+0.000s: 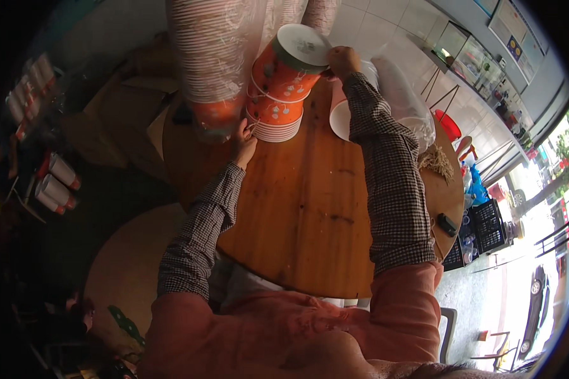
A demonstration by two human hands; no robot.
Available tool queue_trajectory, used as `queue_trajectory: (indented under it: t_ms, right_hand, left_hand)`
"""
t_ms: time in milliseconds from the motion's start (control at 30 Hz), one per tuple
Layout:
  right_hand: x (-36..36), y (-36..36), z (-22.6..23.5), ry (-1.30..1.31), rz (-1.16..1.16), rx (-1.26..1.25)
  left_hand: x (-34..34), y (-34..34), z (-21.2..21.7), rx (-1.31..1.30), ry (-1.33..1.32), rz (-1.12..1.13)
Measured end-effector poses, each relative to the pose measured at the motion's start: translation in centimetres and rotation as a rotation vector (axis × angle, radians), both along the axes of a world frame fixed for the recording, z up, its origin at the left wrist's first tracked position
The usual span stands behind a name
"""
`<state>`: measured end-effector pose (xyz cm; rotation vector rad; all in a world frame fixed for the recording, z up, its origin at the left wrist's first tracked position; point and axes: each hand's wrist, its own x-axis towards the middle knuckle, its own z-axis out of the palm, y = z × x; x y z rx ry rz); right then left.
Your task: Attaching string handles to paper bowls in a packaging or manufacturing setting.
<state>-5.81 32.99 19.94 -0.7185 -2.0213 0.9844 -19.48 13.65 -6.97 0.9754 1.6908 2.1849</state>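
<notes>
A stack of orange paper buckets [275,112] stands upside down on the wooden table, its pale rims nested at the bottom. On top sits another orange paper bucket [300,54] with a green band and its white base facing up. My right hand [344,62] is closed at the edge of this top bucket, with its fingertips partly hidden. Low beside the stack, my left hand [244,144] has its fingers bent together against the nested rims; whether something small is pinched there is unclear. Left of the stack rises a tall plastic-wrapped column of nested buckets [212,63].
The round wooden table [297,221] carries a white-mouthed paper bucket [340,120] lying on its side, a clear plastic bag [401,95], a bundle of tan ties [437,162] and a small black object [447,224]. Black crates [489,224] stand beyond the right edge.
</notes>
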Motion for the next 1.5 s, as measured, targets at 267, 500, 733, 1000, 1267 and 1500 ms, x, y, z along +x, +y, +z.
queue_trajectory:
  t_ms: [267, 500, 733, 1000, 1267, 1500]
  right_hand:
    - [-2.1, 3.6, 0.0, -0.290, -0.151, 0.398]
    - [-4.0, -0.2, -0.5, -0.426, -0.032, 0.101]
    - [-3.9, 0.6, -2.6, -0.459, -0.135, 0.075]
    - [-4.3, -0.4, -3.3, -0.466, -0.158, 0.014]
    - [-1.0, 7.2, -4.6, -0.354, -0.139, 0.421]
    - [3.3, 1.6, -10.0, 0.021, -0.047, -0.257]
  left_hand:
    - [2.0, 3.4, 2.0, 0.037, 0.123, -0.087]
    - [0.1, 1.6, 0.3, -0.002, 0.160, -0.050]
    - [1.5, 1.5, 1.8, 0.024, 0.153, -0.104]
    - [0.9, 1.3, 1.3, 0.034, 0.232, -0.106]
    - [2.3, 4.3, 1.1, 0.133, 0.135, -0.149]
    - [3.0, 0.2, 2.6, -0.214, 0.029, -0.245]
